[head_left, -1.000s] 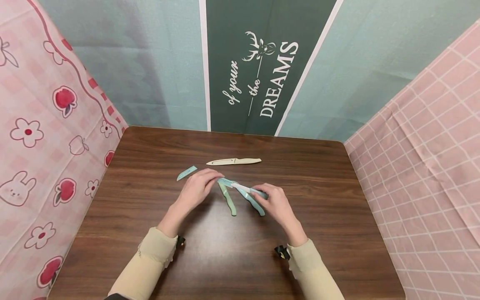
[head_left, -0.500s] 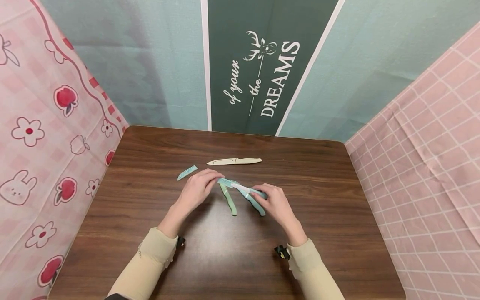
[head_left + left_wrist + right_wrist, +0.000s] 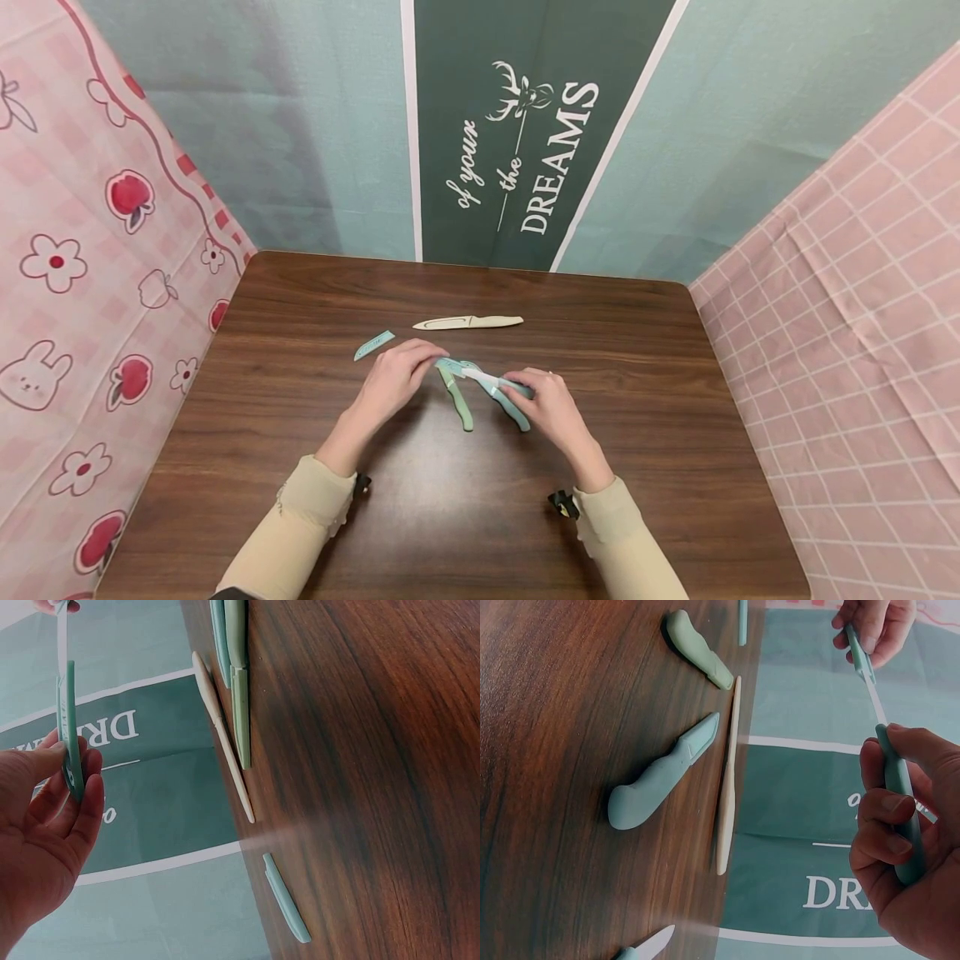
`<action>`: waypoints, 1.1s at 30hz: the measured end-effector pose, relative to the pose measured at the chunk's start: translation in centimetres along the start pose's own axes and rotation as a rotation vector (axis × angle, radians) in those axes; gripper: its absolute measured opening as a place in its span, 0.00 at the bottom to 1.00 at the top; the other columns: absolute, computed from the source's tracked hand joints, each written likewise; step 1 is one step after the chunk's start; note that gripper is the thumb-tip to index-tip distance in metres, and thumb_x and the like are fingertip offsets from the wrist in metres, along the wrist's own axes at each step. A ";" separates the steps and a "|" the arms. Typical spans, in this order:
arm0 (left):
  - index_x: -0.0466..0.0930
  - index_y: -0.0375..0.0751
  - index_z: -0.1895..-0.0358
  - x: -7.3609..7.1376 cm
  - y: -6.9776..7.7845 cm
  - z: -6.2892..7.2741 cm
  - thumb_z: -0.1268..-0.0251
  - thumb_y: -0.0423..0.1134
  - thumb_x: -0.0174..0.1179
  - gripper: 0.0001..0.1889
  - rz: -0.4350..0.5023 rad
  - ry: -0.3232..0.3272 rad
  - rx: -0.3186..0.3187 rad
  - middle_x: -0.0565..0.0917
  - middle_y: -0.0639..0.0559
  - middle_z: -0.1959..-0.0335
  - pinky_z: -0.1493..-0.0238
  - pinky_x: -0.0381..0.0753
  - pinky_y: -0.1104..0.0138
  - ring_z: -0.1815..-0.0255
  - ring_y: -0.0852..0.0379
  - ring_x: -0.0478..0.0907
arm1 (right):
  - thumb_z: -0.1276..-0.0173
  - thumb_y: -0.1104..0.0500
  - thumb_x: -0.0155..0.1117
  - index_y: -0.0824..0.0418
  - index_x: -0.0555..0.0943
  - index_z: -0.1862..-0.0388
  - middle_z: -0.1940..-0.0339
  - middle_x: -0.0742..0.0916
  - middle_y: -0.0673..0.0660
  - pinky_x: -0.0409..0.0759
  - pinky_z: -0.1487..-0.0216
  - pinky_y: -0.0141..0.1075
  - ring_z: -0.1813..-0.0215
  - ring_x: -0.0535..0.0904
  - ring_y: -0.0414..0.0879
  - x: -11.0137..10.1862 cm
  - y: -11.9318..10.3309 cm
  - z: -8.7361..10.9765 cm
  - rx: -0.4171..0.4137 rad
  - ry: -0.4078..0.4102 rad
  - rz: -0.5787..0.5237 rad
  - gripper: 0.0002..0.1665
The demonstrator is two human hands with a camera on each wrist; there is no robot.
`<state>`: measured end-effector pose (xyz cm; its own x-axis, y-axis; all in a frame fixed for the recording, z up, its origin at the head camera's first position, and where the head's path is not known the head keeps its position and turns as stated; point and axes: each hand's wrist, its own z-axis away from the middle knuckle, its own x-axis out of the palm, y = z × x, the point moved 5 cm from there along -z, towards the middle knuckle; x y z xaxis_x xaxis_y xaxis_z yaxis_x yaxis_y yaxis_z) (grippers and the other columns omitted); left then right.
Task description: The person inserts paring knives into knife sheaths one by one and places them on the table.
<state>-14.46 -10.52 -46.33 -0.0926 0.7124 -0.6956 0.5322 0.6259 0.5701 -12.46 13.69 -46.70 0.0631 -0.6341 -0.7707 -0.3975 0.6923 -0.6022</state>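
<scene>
My left hand [image 3: 393,379] pinches a teal blade sheath [image 3: 69,735] between thumb and fingers, raised above the table. Its mouth faces my right hand [image 3: 551,400], which grips the blue-green handle [image 3: 900,802] of a knife. The knife's white blade [image 3: 876,701] points at the sheath, with its tip end inside the mouth and the rest bare. Below the hands lie a green sheathed knife [image 3: 459,402] and a light-blue sheathed knife [image 3: 512,408]. Another knife with a bare white blade [image 3: 654,943] shows at the bottom edge of the right wrist view.
A cream sheathed knife [image 3: 468,322] lies crosswise beyond the hands. Left of it, a loose light-blue sheath [image 3: 373,345] rests on the brown wooden table [image 3: 630,350]. Printed cloths surround the table, with a teal one [image 3: 300,167] at the back.
The sheath and the knife blade shift very slightly to the left between my hands, which otherwise keep their places. Everything on the table lies as before.
</scene>
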 end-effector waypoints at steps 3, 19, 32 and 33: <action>0.88 0.49 0.55 0.0 -0.1 0.0 0.31 0.34 0.62 0.08 0.005 0.000 -0.003 0.89 0.54 0.57 0.54 0.85 0.59 0.54 0.56 0.87 | 0.31 0.54 0.68 0.55 0.89 0.59 0.67 0.90 0.49 0.80 0.61 0.36 0.67 0.83 0.38 0.0 0.0 0.0 0.008 -0.003 0.003 0.08; 0.89 0.49 0.54 0.2 0.6 -0.1 0.31 0.33 0.62 0.09 0.049 -0.018 0.002 0.89 0.54 0.57 0.55 0.85 0.60 0.54 0.57 0.87 | 0.33 0.55 0.70 0.56 0.89 0.58 0.67 0.90 0.48 0.76 0.59 0.38 0.70 0.80 0.36 0.2 -0.5 -0.2 0.017 -0.015 -0.009 0.08; 0.89 0.49 0.53 1.3 1.2 0.1 0.30 0.35 0.61 0.09 0.053 -0.057 -0.018 0.88 0.54 0.56 0.55 0.84 0.61 0.54 0.58 0.87 | 0.33 0.56 0.70 0.56 0.89 0.59 0.69 0.89 0.49 0.75 0.64 0.32 0.71 0.79 0.37 0.6 -0.6 -0.4 0.003 -0.008 -0.001 0.07; 0.88 0.49 0.52 1.3 1.2 0.2 0.30 0.35 0.62 0.09 0.047 -0.062 -0.012 0.88 0.55 0.56 0.55 0.84 0.61 0.55 0.58 0.87 | 0.33 0.56 0.70 0.56 0.89 0.59 0.68 0.90 0.49 0.76 0.63 0.33 0.70 0.80 0.37 0.7 -0.6 -0.4 0.008 -0.010 0.001 0.07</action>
<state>-13.78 -8.87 -46.61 -0.0154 0.7201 -0.6937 0.5245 0.5965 0.6076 -12.51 12.74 -46.76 0.0716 -0.6299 -0.7734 -0.3907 0.6957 -0.6028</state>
